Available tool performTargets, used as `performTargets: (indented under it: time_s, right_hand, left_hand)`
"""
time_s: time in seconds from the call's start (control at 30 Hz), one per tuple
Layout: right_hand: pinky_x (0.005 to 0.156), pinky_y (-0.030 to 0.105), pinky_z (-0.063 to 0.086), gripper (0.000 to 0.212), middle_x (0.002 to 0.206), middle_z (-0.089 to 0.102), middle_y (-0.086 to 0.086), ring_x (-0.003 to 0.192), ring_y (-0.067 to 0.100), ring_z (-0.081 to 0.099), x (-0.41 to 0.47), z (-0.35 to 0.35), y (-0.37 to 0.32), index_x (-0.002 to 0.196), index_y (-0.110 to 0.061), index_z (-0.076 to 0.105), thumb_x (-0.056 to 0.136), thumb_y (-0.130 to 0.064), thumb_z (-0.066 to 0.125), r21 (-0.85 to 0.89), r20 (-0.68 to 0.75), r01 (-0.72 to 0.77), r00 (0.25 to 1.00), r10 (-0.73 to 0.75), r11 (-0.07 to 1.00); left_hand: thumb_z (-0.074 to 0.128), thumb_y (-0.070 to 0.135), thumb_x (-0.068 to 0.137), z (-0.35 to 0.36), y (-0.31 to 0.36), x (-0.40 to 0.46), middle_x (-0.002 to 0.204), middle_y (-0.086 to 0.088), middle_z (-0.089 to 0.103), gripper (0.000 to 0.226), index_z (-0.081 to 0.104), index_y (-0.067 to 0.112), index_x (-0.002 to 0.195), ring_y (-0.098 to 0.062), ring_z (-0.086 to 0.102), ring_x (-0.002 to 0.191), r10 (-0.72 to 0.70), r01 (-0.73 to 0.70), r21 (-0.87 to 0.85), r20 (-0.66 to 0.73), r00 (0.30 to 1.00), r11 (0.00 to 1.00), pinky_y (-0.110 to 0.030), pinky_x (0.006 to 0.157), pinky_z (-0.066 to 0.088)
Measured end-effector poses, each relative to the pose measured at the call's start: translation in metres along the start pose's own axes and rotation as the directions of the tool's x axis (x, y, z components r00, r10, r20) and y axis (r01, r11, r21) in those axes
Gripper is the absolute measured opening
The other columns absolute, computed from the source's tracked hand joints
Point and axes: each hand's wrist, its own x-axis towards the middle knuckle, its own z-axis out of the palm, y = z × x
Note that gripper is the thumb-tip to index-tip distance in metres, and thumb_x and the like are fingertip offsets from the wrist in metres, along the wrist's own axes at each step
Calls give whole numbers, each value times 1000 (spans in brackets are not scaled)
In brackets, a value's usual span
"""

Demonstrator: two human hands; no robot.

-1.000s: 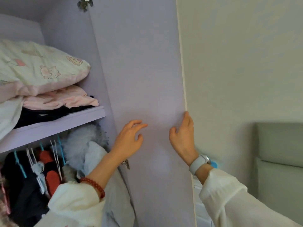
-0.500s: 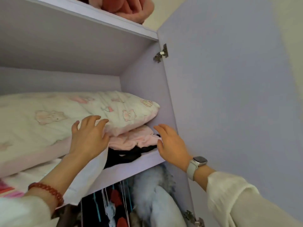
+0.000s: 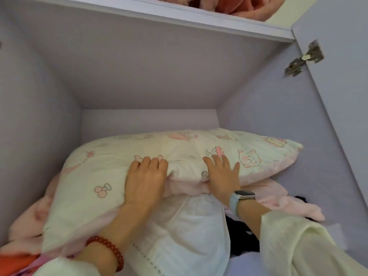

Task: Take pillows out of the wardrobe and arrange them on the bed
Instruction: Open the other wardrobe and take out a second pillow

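Observation:
A cream pillow (image 3: 179, 150) printed with pink bears and bows lies on a lilac wardrobe shelf (image 3: 334, 224), on top of other bedding. My left hand (image 3: 146, 180) presses on its front edge, fingers curled over the top. My right hand (image 3: 222, 176) grips the same front edge a little to the right, fingers spread on top and thumb under the pink border. Under it, a plain white pillow (image 3: 189, 236) sticks out toward me between my arms. The bed is out of view.
Pink folded fabric (image 3: 278, 198) and dark clothing (image 3: 243, 244) lie under the pillows at the right. The upper shelf (image 3: 199, 18) holds a reddish-pink bundle (image 3: 239, 6). The open wardrobe door (image 3: 348, 96) with its hinge (image 3: 304, 58) stands at the right.
I have moved from the door to face the shelf. Both hands have come onto the printed pillow's front edge; the right hand left the shelf's right end.

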Motion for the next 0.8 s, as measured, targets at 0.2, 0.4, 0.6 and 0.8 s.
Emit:
performTargets:
  time_s: [0.2, 0.4, 0.6, 0.8]
  right_hand:
    - [101, 53, 27, 41, 114, 54, 9, 110, 31, 47, 25, -61, -15, 117, -12, 42, 77, -3, 45, 127, -280, 89, 959, -51, 988]
    - [79, 47, 45, 41, 75, 60, 12, 69, 33, 55, 20, -127, -20, 89, -7, 56, 69, -19, 23, 66, -599, 251, 784, -163, 966]
    - [68, 32, 27, 33, 67, 59, 7, 61, 30, 55, -15, -165, -7, 86, -10, 58, 66, -15, 32, -30, -686, 247, 699, -200, 968]
    - [69, 32, 27, 32, 68, 58, 5, 62, 28, 54, -68, -189, 25, 90, -10, 57, 70, -13, 32, 96, -707, 353, 683, -186, 931]
  left_hand:
    - [59, -1, 59, -27, -17, 32, 62, -10, 55, 17, 57, 9, 73, -29, 52, 59, -179, 158, -104, -249, 952, 982, -38, 54, 30]
    - [51, -4, 62, -83, -26, 53, 56, -10, 47, 12, 52, 8, 65, -28, 46, 54, -285, 218, -204, -403, 870, 954, -35, 52, 24]
    - [34, 6, 70, -133, -9, 38, 57, -10, 48, 32, 65, 6, 80, -28, 46, 55, -283, 200, -229, -433, 856, 953, -34, 55, 18]
    - [38, 6, 73, -203, 37, 12, 58, -10, 50, 29, 65, 7, 83, -28, 45, 55, -259, 243, -92, -378, 889, 966, -35, 55, 23]
